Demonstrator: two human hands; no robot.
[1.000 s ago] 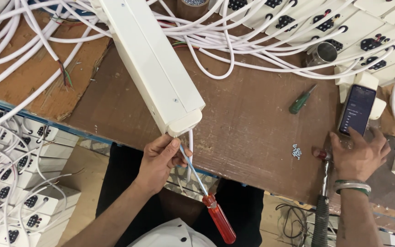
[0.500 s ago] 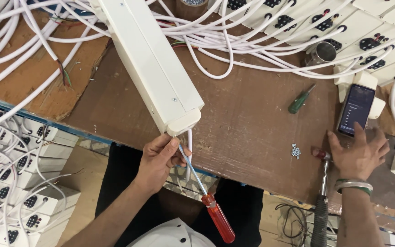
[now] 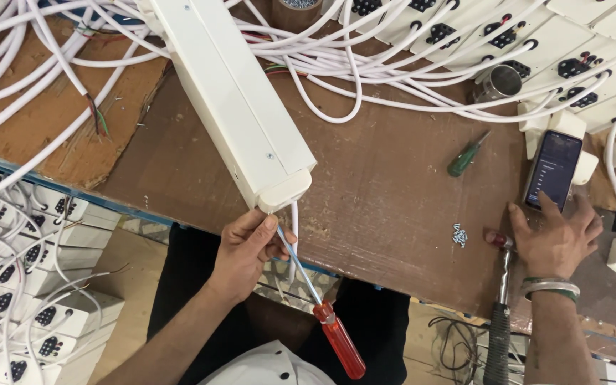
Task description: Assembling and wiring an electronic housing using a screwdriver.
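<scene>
White plastic fills the bench: a long power-strip casing [image 3: 240, 107] lies upside down, its end jutting over the table edge [image 3: 393, 281]. The left hand [image 3: 247, 249] sits right beneath that end, fingers curled around a red-handled screwdriver [image 3: 322, 310] and the white cable [image 3: 294, 228], keeping both within reach. The right hand [image 3: 554, 239] lies spread and unclenched, fingertips touching a propped smartphone [image 3: 554, 170], beside a hammer [image 3: 500, 314] and loose screws [image 3: 459, 234].
</scene>
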